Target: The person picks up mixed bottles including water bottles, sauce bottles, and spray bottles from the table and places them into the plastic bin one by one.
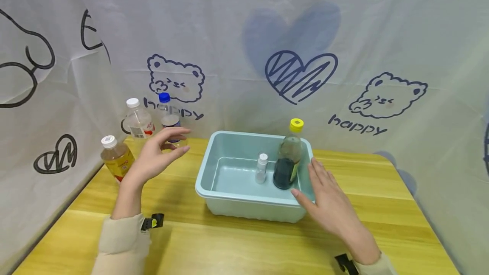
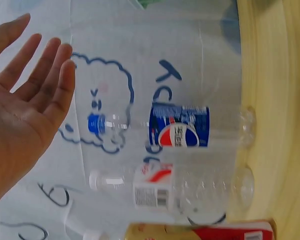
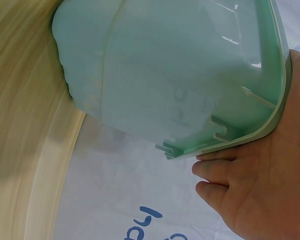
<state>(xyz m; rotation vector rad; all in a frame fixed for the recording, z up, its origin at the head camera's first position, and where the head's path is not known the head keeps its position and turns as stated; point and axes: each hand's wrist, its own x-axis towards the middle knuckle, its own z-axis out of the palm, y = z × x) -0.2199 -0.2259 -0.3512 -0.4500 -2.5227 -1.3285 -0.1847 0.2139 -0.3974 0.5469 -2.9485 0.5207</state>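
Note:
My left hand [image 1: 154,154] is raised over the table's left part with its fingers loosely bent and nothing in them. Behind it in the head view stands a clear bottle with a blue cap [image 1: 164,97]; the left wrist view shows its blue Pepsi label [image 2: 179,125], apart from the fingers. My right hand [image 1: 331,202] rests with straight fingers at the right rim of a light blue plastic basin [image 1: 252,209]; the right wrist view shows it touching the rim. Inside the basin stand a small clear bottle with a white cap [image 1: 261,169] and a yellow-capped bottle of dark liquid [image 1: 285,169].
A clear white-capped bottle [image 1: 138,120] and a bottle with a yellow label [image 1: 119,162] stand at the table's left edge. A printed cloth [image 1: 237,46] hangs behind the wooden table [image 1: 214,245].

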